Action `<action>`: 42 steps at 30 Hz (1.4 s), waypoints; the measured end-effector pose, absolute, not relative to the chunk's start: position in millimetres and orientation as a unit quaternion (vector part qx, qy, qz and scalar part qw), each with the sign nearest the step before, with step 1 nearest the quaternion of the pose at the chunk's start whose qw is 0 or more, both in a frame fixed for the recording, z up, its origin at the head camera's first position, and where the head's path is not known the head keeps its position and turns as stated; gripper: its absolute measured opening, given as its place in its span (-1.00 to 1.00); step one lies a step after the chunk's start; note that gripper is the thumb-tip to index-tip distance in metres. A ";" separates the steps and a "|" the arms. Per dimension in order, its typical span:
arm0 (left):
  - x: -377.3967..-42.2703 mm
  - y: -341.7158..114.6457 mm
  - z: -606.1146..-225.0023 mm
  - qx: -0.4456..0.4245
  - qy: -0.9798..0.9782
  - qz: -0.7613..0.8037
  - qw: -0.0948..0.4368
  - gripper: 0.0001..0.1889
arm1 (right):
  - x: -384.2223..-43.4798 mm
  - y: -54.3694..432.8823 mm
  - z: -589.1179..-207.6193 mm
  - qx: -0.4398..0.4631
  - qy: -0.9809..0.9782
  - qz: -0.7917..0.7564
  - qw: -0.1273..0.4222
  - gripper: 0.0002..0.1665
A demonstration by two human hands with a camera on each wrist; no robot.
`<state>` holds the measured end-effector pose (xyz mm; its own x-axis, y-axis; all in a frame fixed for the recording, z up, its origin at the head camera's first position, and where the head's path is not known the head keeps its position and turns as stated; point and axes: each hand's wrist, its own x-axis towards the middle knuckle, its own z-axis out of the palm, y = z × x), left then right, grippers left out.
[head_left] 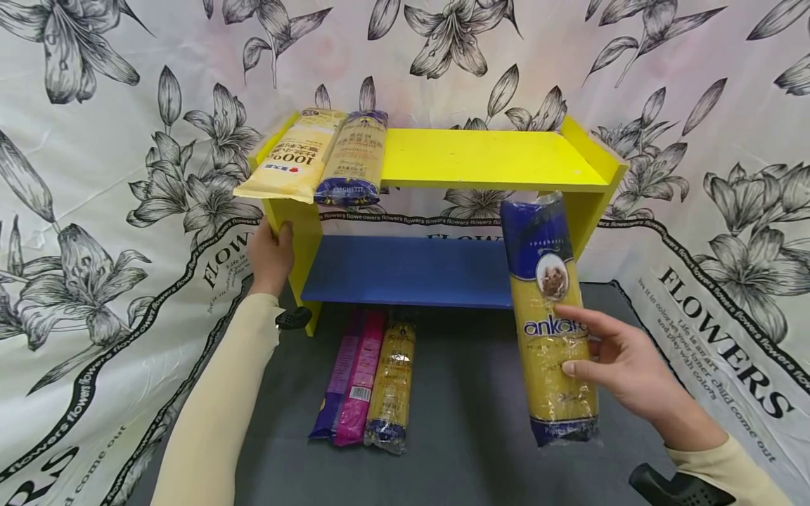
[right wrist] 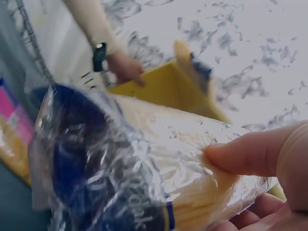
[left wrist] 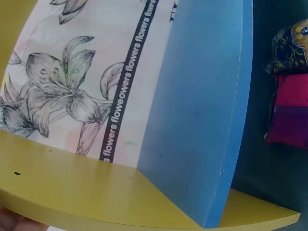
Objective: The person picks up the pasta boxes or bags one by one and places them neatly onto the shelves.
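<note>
My right hand (head_left: 623,369) grips a pack of spaghetti (head_left: 550,365), yellow with blue ends and "ankara" lettering, held upright in front of the shelf's right side. In the right wrist view the thumb (right wrist: 240,151) presses on the clear wrapper of that pack (right wrist: 159,159). My left hand (head_left: 271,256) holds the left side panel (head_left: 302,235) of the yellow and blue shelf unit, thumb on the inner face and fingers around the outside. Only some fingertips (left wrist: 19,222) of it show at the corner of the left wrist view.
On the yellow top board (head_left: 481,158) lie a cream pack (head_left: 297,154) and a blue-ended spaghetti pack (head_left: 354,158), side by side at the left. Below the blue board (head_left: 411,270), a pink and purple pack (head_left: 354,379) and another spaghetti pack (head_left: 391,383) lie on the dark table (head_left: 468,422).
</note>
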<state>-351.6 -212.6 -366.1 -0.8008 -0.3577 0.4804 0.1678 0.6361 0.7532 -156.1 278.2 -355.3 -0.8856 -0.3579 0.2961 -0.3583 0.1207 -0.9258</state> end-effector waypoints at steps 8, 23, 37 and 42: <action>-350.8 -217.1 -365.4 0.058 -0.849 -0.416 0.320 -0.69 | -187.5 260.9 -306.8 0.272 -0.651 0.709 -0.016 -0.09; -348.2 -218.9 -369.0 0.061 -0.852 -0.414 0.315 -0.72 | -238.6 196.0 -230.8 0.113 -0.616 0.775 -0.079 -0.27; -352.5 -214.2 -370.2 0.047 -0.848 -0.420 0.320 -0.69 | -271.6 148.3 -202.9 0.064 -0.690 0.711 -0.118 -0.22; -352.4 -213.8 -368.8 0.046 -0.846 -0.422 0.323 -0.70 | -280.8 134.8 -196.9 0.069 -0.699 0.701 -0.123 -0.24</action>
